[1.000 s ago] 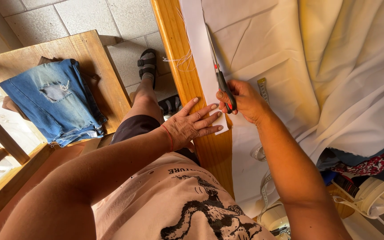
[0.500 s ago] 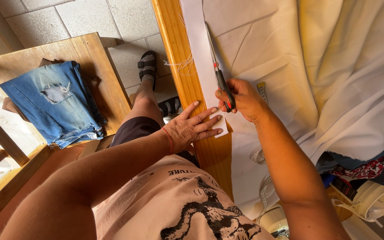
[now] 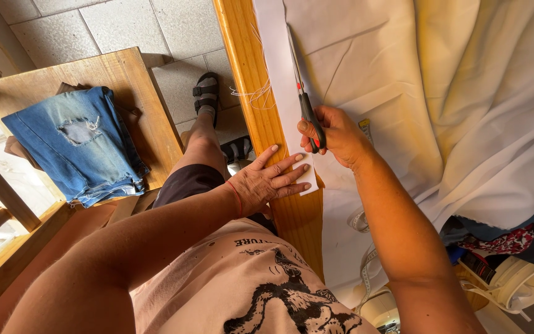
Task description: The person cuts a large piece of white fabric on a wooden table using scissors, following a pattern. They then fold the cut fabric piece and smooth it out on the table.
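Folded denim shorts [image 3: 84,145] are lying on the wooden stool [image 3: 137,80] at left. The left hand [image 3: 270,182] is pressing flat, fingers spread, on the cut white strip [image 3: 279,93] along the wooden table edge [image 3: 248,74]. The right hand [image 3: 338,136] is gripping scissors [image 3: 304,102], blades running into the cream fabric [image 3: 403,93]. That cloth looks light, limp and likely to slide, so it is best pinned beside the cut. The blade tips are hard to make out.

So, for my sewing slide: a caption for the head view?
Right hand cuts white fabric with scissors; left hand presses the strip.
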